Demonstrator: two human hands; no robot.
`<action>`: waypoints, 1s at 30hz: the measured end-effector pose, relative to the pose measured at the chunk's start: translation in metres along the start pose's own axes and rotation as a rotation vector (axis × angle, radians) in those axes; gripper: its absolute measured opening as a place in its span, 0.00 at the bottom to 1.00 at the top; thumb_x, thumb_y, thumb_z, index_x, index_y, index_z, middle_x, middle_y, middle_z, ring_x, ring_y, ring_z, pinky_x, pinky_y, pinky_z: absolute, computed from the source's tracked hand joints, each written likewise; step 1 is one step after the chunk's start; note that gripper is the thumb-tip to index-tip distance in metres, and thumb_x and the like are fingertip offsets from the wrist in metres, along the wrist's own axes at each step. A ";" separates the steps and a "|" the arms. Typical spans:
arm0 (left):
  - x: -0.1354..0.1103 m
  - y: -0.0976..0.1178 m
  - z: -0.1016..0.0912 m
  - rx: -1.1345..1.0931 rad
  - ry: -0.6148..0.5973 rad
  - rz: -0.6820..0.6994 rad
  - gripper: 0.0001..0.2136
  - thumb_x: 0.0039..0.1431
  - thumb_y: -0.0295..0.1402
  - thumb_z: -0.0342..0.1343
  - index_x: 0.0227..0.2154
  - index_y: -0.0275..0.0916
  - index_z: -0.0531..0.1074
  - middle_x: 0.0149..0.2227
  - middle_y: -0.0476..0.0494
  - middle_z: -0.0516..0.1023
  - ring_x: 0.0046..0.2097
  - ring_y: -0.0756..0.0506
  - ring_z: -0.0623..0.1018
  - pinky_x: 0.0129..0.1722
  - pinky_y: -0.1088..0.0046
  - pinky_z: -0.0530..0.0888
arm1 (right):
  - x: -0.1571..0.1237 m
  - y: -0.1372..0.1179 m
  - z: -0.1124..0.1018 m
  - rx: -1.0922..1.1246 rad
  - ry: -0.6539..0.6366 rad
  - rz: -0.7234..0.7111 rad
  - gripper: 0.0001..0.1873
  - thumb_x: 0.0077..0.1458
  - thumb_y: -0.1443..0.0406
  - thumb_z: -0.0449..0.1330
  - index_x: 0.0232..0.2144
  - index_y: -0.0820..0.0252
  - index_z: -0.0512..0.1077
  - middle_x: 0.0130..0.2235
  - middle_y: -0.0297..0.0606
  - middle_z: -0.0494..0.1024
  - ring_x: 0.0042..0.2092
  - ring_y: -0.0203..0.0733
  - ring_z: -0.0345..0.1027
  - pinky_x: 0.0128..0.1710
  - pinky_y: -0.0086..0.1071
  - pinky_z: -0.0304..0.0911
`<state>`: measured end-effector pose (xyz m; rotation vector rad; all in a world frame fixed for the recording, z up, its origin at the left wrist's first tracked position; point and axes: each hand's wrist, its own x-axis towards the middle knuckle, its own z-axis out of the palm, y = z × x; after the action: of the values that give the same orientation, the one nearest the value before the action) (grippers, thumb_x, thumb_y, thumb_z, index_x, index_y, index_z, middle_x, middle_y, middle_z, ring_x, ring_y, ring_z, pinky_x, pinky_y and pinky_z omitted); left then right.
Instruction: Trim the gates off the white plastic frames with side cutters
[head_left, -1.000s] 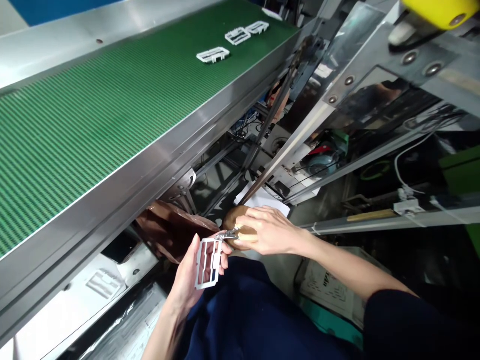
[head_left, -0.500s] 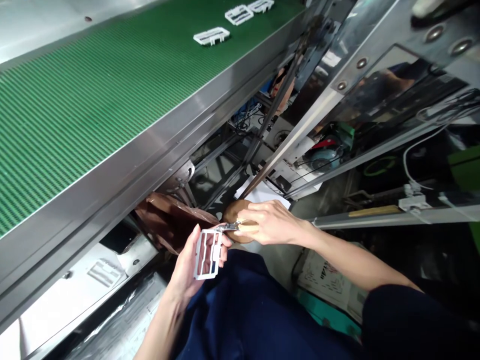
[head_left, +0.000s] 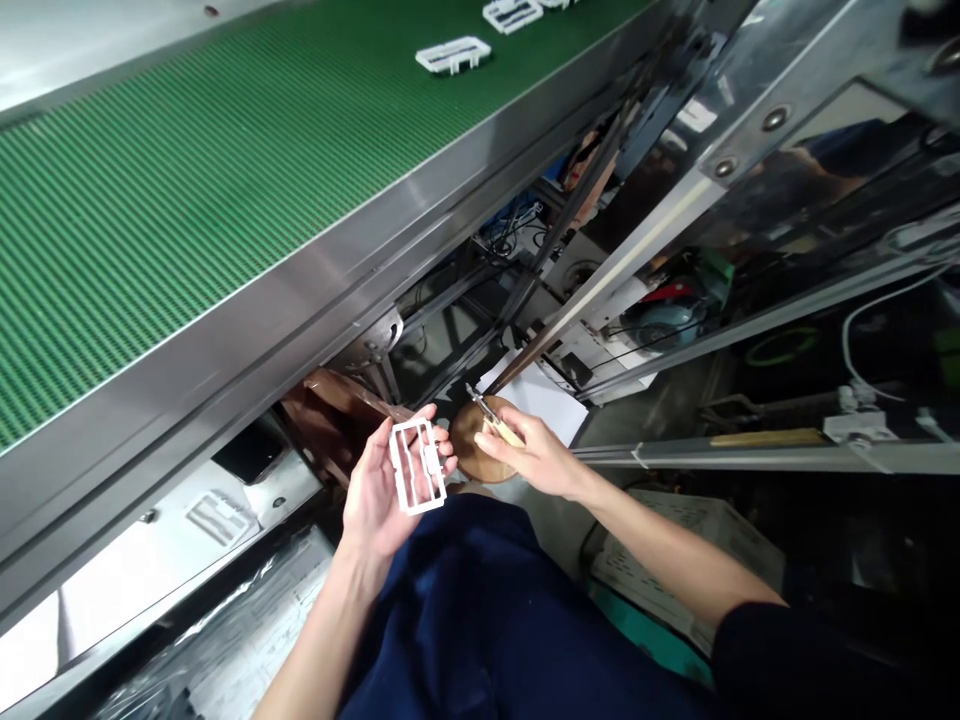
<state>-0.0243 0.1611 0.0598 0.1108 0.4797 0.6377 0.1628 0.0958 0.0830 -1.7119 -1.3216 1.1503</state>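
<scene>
Left hand [head_left: 379, 495]: gripping a white frame [head_left: 433, 459], palm up.
White frame: in the left palm, at eight o'clock from the pliers [head_left: 489, 411], apart from them.
Right hand [head_left: 540, 455]: gripping the pliers, tips toward eleven o'clock.
Green belt [head_left: 247, 200]: eleven o'clock from both hands.

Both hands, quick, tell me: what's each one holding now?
Left hand: holding a white rectangular plastic frame with open slots.
Right hand: closed around a metal plier-like tool with pale yellow handles.
</scene>
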 end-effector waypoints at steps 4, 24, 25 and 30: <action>0.001 -0.001 0.000 -0.016 0.026 0.013 0.20 0.65 0.35 0.39 0.50 0.27 0.68 0.37 0.34 0.77 0.40 0.39 0.77 0.43 0.58 0.74 | -0.004 0.009 0.015 0.245 0.000 0.070 0.15 0.51 0.57 0.61 0.31 0.61 0.62 0.27 0.29 0.64 0.28 0.31 0.57 0.29 0.26 0.56; -0.012 0.014 -0.017 0.530 0.354 0.611 0.13 0.47 0.25 0.60 0.39 0.37 0.74 0.16 0.54 0.69 0.40 0.45 0.77 0.50 0.68 0.65 | -0.021 0.013 0.058 0.425 0.223 0.057 0.11 0.49 0.64 0.61 0.28 0.61 0.60 0.27 0.29 0.62 0.28 0.31 0.57 0.30 0.27 0.57; -0.017 0.016 -0.011 0.617 0.280 0.645 0.20 0.46 0.23 0.59 0.46 0.38 0.71 0.21 0.52 0.73 0.45 0.43 0.75 0.52 0.65 0.63 | -0.021 0.013 0.057 0.437 0.230 0.060 0.11 0.49 0.64 0.61 0.29 0.61 0.60 0.27 0.29 0.62 0.28 0.31 0.57 0.30 0.27 0.57; -0.043 0.025 0.036 0.753 0.025 0.854 0.08 0.46 0.19 0.55 0.26 0.36 0.75 0.27 0.44 0.76 0.42 0.40 0.74 0.49 0.61 0.65 | -0.018 0.013 0.055 0.441 0.267 0.042 0.11 0.49 0.64 0.61 0.29 0.61 0.61 0.26 0.28 0.61 0.27 0.30 0.56 0.29 0.26 0.57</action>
<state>-0.0510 0.1571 0.1148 1.0633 0.6795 1.2630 0.1150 0.0744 0.0544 -1.5055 -0.8026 1.0937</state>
